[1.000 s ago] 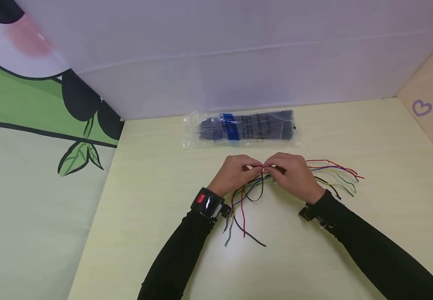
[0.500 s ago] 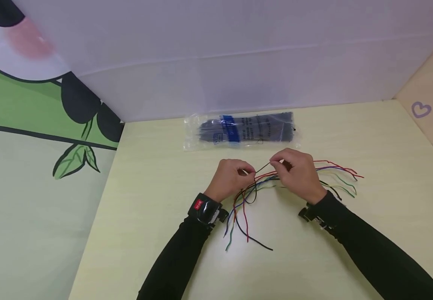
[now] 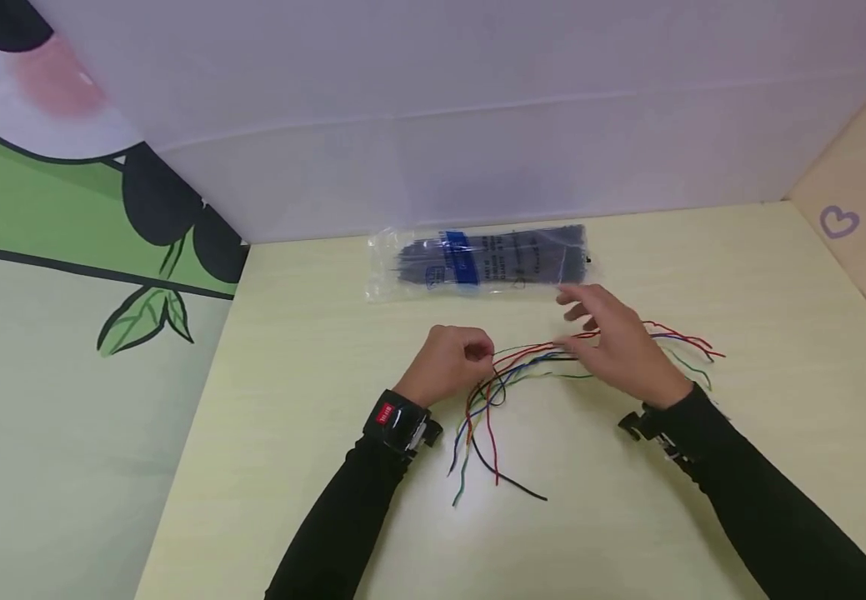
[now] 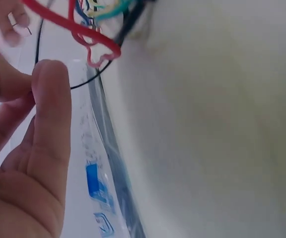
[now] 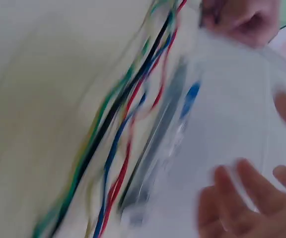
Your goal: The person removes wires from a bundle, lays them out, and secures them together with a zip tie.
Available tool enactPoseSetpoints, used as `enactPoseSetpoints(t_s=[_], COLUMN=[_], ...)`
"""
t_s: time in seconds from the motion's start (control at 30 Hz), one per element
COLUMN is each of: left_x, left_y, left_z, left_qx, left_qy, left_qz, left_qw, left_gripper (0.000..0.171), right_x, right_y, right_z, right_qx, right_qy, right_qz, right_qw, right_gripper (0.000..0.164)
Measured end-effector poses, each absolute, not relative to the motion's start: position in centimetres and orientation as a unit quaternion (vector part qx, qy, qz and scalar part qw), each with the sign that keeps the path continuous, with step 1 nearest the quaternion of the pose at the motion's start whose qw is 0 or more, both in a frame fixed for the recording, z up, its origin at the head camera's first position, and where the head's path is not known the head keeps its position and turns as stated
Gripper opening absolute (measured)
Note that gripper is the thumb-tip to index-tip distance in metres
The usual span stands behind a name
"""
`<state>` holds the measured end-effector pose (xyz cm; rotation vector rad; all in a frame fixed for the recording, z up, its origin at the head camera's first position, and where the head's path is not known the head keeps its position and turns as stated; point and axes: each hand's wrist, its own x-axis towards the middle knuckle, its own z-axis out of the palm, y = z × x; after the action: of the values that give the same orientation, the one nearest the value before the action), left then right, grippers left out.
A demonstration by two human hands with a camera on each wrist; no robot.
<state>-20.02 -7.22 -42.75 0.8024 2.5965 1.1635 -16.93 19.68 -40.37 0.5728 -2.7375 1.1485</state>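
Note:
A bundle of thin coloured wires (image 3: 496,450), red, blue, green, yellow and black, lies bent across the table. At its bend my left hand (image 3: 448,364) pinches a thin black cable tie (image 4: 87,81) between thumb and forefinger. The tie curves in a loop about the wires; how its end sits is hidden by the fingers. My right hand (image 3: 620,346) hovers over the right part of the bundle, fingers spread and apart, holding nothing. In the right wrist view its fingers are blurred beside the wires.
A clear plastic bag (image 3: 508,256) of dark cable ties with a blue label lies at the back of the table (image 3: 312,500), near the pale back wall (image 3: 478,150). Printed side panels stand left and right.
Both hands were together at the tie, then drew apart. The right hand has let go of the tie's end, spread its fingers and moved right; the left has shifted slightly left and down.

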Motion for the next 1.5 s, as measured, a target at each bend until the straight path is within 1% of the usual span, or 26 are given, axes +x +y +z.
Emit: enactPoseSetpoints(t_s=[0.07, 0.1, 0.13, 0.23, 0.3, 0.4, 0.47, 0.53, 0.6, 0.7, 0.87, 0.93, 1.0, 1.07, 1.13, 1.27, 1.37, 1.5], left_x=[-20.2, -20.3, -20.4, -20.6, -20.7, -20.8, -20.9, -21.0, -21.1, -21.2, -21.3, -21.3, -21.2, -21.1, -20.9, -20.7, -20.4, -19.9], left_y=[-7.7, -7.9, -8.1, -8.6, -8.9, -9.3, -9.4, -9.4, -9.4, -9.1, -8.6, -8.5, -8.5, -8.6, -8.6, -8.3, -8.4, -8.8], left_z=[-42.9, -43.0, -43.0, -43.1, -43.2, -43.2, -43.1, -43.1, -43.0, -43.0, -42.6, -42.4, -42.3, -42.1, -42.0, -42.0, -42.0, -41.7], left_qx=[0.266, 0.266, 0.265, 0.275, 0.282, 0.29, 0.292, 0.293, 0.293, 0.295, 0.295, 0.292, 0.289, 0.286, 0.286, 0.289, 0.29, 0.28], left_qy=[0.874, 0.873, 0.871, 0.867, 0.865, 0.864, 0.863, 0.862, 0.861, 0.86, 0.858, 0.858, 0.859, 0.86, 0.86, 0.859, 0.86, 0.868], left_qz=[0.395, 0.396, 0.399, 0.393, 0.387, 0.382, 0.382, 0.382, 0.382, 0.381, 0.382, 0.383, 0.383, 0.384, 0.385, 0.39, 0.389, 0.383], left_qw=[0.099, 0.104, 0.111, 0.137, 0.151, 0.155, 0.156, 0.159, 0.164, 0.167, 0.174, 0.178, 0.178, 0.177, 0.173, 0.163, 0.155, 0.148], left_gripper=[0.009, 0.009, 0.01, 0.01, 0.01, 0.009, 0.01, 0.01, 0.01, 0.01, 0.011, 0.011, 0.011, 0.011, 0.011, 0.01, 0.01, 0.01], right_x=[-17.0, -17.0, -16.9, -16.4, -16.0, -15.5, -15.4, -15.4, -15.3, -15.2, -15.2, -15.1, -14.9, -14.9, -14.8, -15.2, -15.4, -15.5], right_y=[21.0, 21.6, 22.1, 23.3, 23.8, 24.4, 24.9, 25.3, 25.6, 25.8, 25.6, 25.4, 24.7, 23.4, 21.4, 17.5, 15.8, 14.9], right_z=[-40.7, -41.1, -41.5, -42.9, -43.5, -44.0, -44.0, -43.9, -43.8, -43.6, -43.4, -43.2, -42.7, -41.9, -40.9, -39.6, -39.2, -39.1], right_qx=[0.191, 0.194, 0.199, 0.224, 0.236, 0.252, 0.259, 0.262, 0.262, 0.265, 0.276, 0.277, 0.274, 0.278, 0.29, 0.344, 0.371, 0.362], right_qy=[-0.937, -0.947, -0.955, -0.962, -0.962, -0.96, -0.958, -0.957, -0.956, -0.954, -0.95, -0.952, -0.953, -0.947, -0.934, -0.883, -0.853, -0.847], right_qz=[0.291, 0.247, 0.206, 0.122, 0.108, 0.113, 0.119, 0.122, 0.125, 0.133, 0.139, 0.129, 0.133, 0.15, 0.193, 0.302, 0.347, 0.368], right_qw=[-0.025, -0.059, -0.082, -0.102, -0.085, -0.041, -0.024, -0.025, -0.034, -0.043, -0.041, -0.021, 0.012, 0.05, 0.08, 0.102, 0.122, 0.126], right_gripper=[0.077, 0.083, 0.084, 0.07, 0.06, 0.042, 0.031, 0.022, 0.017, 0.016, 0.016, 0.018, 0.024, 0.029, 0.031, 0.023, 0.019, 0.019])
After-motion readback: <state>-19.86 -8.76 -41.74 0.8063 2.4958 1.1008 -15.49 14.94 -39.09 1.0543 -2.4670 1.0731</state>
